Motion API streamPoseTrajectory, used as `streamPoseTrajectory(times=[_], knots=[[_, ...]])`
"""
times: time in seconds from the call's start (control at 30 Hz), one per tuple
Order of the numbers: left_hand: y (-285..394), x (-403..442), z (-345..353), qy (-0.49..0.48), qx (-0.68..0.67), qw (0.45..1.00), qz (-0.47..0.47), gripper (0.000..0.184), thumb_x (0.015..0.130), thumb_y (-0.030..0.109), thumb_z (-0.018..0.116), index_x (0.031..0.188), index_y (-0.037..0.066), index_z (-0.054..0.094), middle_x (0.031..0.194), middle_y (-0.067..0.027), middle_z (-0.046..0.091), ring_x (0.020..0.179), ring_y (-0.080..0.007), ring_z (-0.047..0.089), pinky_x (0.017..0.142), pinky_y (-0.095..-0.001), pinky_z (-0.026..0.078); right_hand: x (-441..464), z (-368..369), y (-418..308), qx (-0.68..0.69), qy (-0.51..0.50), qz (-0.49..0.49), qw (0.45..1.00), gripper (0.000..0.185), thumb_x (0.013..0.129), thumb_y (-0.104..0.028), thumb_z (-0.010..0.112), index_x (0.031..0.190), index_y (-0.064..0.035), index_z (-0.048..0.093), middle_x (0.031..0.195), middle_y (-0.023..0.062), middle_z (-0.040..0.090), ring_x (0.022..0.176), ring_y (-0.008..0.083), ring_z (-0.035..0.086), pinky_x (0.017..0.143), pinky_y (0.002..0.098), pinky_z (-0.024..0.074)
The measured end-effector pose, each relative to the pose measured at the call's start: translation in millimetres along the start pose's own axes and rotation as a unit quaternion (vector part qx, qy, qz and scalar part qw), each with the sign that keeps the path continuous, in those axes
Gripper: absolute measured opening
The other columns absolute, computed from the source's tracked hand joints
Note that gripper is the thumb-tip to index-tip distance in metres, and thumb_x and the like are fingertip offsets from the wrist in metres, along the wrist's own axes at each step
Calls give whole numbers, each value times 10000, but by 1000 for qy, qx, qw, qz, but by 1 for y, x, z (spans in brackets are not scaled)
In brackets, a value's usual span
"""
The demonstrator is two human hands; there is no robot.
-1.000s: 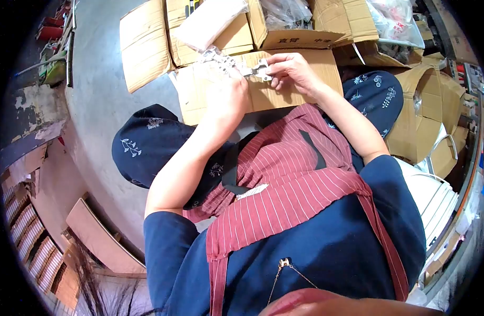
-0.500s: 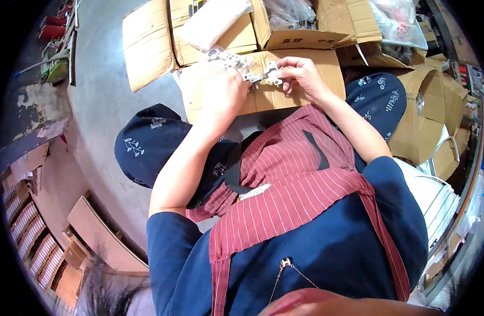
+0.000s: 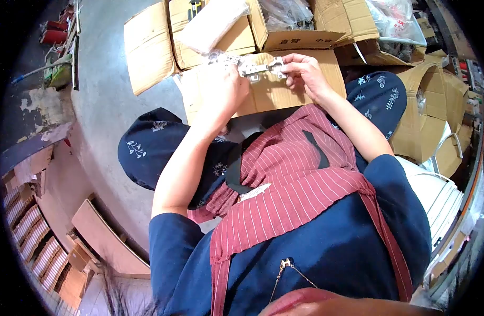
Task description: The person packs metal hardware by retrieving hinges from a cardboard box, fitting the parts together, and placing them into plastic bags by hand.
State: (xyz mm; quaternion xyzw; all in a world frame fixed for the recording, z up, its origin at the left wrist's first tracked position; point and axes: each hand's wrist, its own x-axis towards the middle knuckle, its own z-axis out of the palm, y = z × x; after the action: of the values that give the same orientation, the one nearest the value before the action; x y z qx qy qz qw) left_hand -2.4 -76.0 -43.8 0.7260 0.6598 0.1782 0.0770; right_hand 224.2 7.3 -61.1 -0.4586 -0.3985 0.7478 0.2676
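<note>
A silver metal cabinet hinge (image 3: 263,68) is stretched out between my hands, above a cardboard flap (image 3: 273,95). My left hand (image 3: 226,89) is closed at the hinge's left end, its fingertips mostly turned away from view. Thumb and fingers of my right hand (image 3: 306,77) pinch the cup end of the hinge. Beyond my left knuckles, a clear plastic bag (image 3: 214,55) shows shiny metal inside; whether my left fingers touch it I cannot tell.
A white wrapped packet (image 3: 213,23) lies on the box ahead. Behind it, an open carton (image 3: 297,38) holds clear bags. More cartons (image 3: 423,113) stand at the right, beside a white bucket-like container (image 3: 437,203). Grey floor (image 3: 102,79) shows at the left.
The hinge now looks straighter and longer between my hands. My right hand has shifted slightly right with its cup end, while my left hand stays nearly in place.
</note>
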Motion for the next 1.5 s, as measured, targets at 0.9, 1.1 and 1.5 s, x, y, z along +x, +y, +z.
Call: streamPoseTrajectory(times=[0.9, 1.1, 1.5], knots=[[39, -10, -1, -36, -184, 982, -14, 186, 856, 177, 609, 950, 20, 641, 712, -179, 665, 648, -317, 671, 634, -396, 534, 11, 38, -3, -588, -65, -245, 768, 273, 773, -273, 630, 1004, -216, 764, 970, 63, 725, 903, 292, 676, 801, 446, 540], [15, 6, -60, -136, -548, 804, -186, 87, 827, 98, 607, 774, 29, 615, 644, 16, 575, 552, -51, 543, 511, -214, 435, -8, 30, -64, -513, -187, -505, 668, 200, 796, -210, 719, 972, -116, 719, 1170, 89, 624, 1116, 292, 577, 962, 393, 456], [-2, 20, -50, -12, -438, 899, 2, 513, 820, 311, 796, 1212, 52, 590, 1183, -107, 612, 1021, -222, 644, 885, -343, 506, -33, 44, -71, -414, -31, -537, 735, 127, 804, -108, 752, 890, -33, 696, 897, 97, 670, 803, 245, 671, 701, 324, 545]])
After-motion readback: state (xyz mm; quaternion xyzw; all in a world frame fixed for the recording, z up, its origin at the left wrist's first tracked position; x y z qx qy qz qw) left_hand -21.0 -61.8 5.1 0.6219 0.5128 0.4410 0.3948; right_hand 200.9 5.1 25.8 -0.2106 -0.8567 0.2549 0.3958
